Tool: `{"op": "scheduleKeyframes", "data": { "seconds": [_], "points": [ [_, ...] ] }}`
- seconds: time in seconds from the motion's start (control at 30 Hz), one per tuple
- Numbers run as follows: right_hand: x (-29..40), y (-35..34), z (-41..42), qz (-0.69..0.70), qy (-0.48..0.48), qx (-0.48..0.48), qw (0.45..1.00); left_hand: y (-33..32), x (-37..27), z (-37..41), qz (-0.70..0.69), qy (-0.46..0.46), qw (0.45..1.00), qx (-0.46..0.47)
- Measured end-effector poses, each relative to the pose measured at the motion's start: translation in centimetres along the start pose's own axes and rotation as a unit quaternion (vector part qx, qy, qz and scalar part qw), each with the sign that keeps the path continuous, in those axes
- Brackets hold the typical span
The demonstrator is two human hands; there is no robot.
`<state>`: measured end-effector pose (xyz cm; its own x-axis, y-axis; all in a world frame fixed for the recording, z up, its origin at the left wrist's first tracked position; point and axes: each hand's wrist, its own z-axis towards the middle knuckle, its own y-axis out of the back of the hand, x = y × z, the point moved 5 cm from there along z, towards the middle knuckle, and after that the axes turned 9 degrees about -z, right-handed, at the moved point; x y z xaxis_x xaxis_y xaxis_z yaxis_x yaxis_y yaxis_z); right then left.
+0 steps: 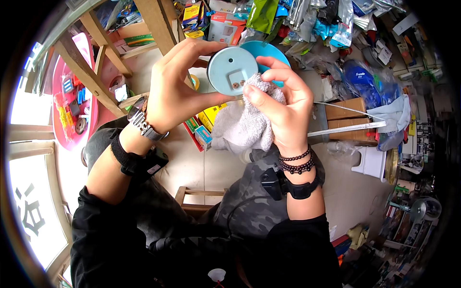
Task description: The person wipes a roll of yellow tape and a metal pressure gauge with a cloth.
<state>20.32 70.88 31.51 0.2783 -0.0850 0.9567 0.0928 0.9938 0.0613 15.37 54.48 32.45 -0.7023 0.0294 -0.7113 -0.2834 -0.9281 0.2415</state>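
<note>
My left hand (182,79) grips a round, pale blue object (219,70) by its rim, thumb below and fingers above. Its flat face is turned up towards me and has a small dark hole, a square recess and two brownish spots near the lower edge. Bunched in my right hand (288,93) is a greyish-white terry cloth (252,126), pressed against the lower right of that face. The cloth's loose end hangs down. Behind the round object, partly hidden, is a blue basin (266,52).
Wooden legs of a frame (95,77) rise at the left, beside a pink tub (57,124) of small goods. Small boxes (203,136) lie beyond my knees. Packaged goods (266,14) crowd the far side. A white stool (372,163) and cardboard boxes (345,109) are at the right.
</note>
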Motion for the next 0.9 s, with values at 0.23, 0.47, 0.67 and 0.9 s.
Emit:
{"op": "scheduleKeyframes", "data": {
  "seconds": [0.23,0.47,0.67,0.9],
  "points": [
    [1.1,0.0,0.2,-0.102,0.070,-0.005,0.992,0.4,-1.4,0.1,0.085,-0.037,0.996,-0.003],
    [1.0,0.3,0.1,-0.143,0.122,-0.012,0.982,-0.1,-2.9,0.3,0.137,-0.108,0.984,0.028],
    [0.6,0.5,0.3,-0.017,0.006,-0.011,1.000,0.2,-1.9,0.1,0.068,-0.056,0.996,0.006],
    [0.3,1.8,0.5,0.067,-0.031,-0.028,0.997,-0.2,-0.4,-0.1,-0.026,-0.029,0.999,-0.027]
  ]
}}
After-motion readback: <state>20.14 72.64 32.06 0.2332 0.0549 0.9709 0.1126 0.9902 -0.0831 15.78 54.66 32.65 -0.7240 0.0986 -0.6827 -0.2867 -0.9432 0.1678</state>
